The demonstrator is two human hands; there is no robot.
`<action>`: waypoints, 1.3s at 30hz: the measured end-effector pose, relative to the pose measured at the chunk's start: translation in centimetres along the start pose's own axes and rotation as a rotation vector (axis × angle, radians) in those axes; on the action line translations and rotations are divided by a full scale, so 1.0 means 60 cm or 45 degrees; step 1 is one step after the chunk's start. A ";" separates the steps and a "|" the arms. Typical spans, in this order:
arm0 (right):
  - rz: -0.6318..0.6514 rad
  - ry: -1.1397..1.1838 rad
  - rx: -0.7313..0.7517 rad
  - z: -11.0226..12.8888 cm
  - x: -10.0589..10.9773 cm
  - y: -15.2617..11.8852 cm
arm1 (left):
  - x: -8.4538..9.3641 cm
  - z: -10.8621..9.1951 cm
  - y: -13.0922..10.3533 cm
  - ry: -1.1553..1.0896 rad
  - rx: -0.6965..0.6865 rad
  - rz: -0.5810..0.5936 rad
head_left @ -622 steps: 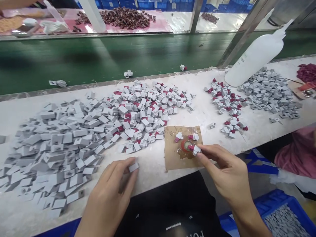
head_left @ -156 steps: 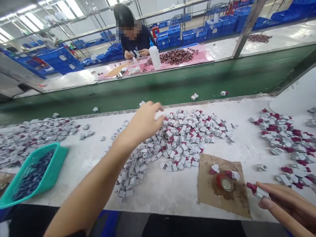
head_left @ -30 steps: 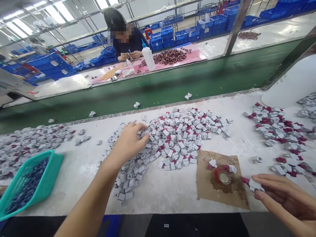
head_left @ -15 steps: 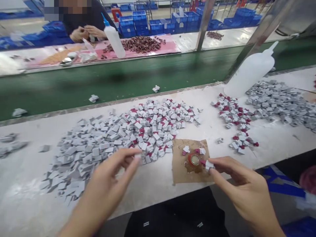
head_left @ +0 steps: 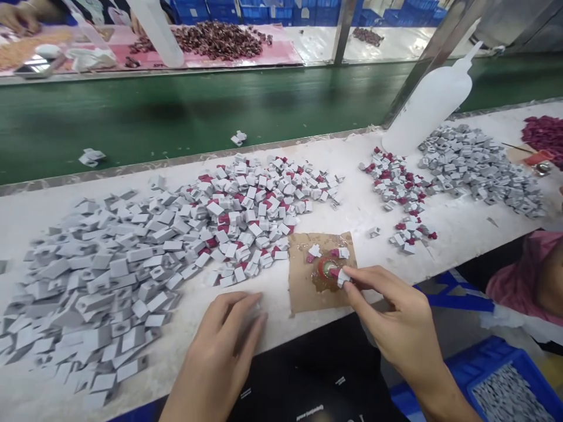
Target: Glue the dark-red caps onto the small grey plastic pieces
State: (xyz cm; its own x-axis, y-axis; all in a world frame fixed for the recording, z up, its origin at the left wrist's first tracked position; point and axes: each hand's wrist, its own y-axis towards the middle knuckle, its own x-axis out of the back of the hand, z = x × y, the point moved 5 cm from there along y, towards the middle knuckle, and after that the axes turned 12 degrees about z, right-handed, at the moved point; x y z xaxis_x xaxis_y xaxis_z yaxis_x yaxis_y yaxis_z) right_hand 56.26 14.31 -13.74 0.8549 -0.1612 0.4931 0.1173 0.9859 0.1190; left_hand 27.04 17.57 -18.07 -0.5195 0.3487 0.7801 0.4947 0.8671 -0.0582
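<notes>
My right hand (head_left: 391, 310) pinches a small grey plastic part with a maroon piece (head_left: 341, 276) between thumb and fingertips. Its maroon end is at a small round cap with a red rim (head_left: 326, 267). The cap sits in a wet brown patch on a square of cardboard (head_left: 303, 296). Two more grey-and-maroon parts (head_left: 314, 252) lie on the cardboard, behind the cap. My left hand (head_left: 229, 334) rests low over the table's front edge, fingers curved and thumb apart, with nothing visible in it. Beside it spreads a large heap of grey plastic parts (head_left: 167, 234), some with maroon pieces.
A white squeeze bottle (head_left: 426, 105) leans by a metal post on the right. Near it lie grey-and-maroon parts (head_left: 402, 181) and a grey pile (head_left: 479, 167). Behind runs a green conveyor belt (head_left: 211, 108). Another person's hand (head_left: 20, 20) is across it. A blue crate (head_left: 488, 351) stands lower right.
My right hand has brought the grey-and-maroon part left to the cap. My left hand has drawn back from the heap toward the table's front edge. The view has tilted down and turned right.
</notes>
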 end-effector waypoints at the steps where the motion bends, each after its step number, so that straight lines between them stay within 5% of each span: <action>1: 0.003 0.001 -0.002 -0.001 0.000 0.000 | 0.003 0.003 0.000 0.005 -0.039 0.009; 6: -0.029 0.126 -0.083 -0.008 0.008 0.000 | 0.018 -0.005 0.027 -0.200 -0.017 0.072; 13: 0.066 0.746 -0.175 -0.019 0.001 0.018 | 0.004 -0.110 0.135 -1.240 0.081 0.156; 17: 0.069 0.884 -0.169 -0.019 -0.005 0.023 | -0.012 -0.153 0.176 -1.507 -0.030 0.222; 31: 0.089 0.628 -0.081 0.003 0.008 0.038 | -0.026 -0.151 0.182 -1.379 -0.032 0.276; 35: 0.150 0.688 -0.041 0.016 0.015 0.051 | 0.002 -0.155 0.190 -1.176 -0.114 0.272; 39: 0.286 0.651 -0.058 0.004 0.027 0.096 | 0.044 -0.164 0.255 -0.808 -0.139 0.508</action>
State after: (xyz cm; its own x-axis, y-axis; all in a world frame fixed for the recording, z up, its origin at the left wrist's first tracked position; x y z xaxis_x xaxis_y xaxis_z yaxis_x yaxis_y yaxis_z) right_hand 58.19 19.73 -12.08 0.9963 0.0836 0.0203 -0.0839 0.9963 0.0164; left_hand 40.11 28.28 -10.80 -0.5721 0.7949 0.2023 0.7780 0.6040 -0.1732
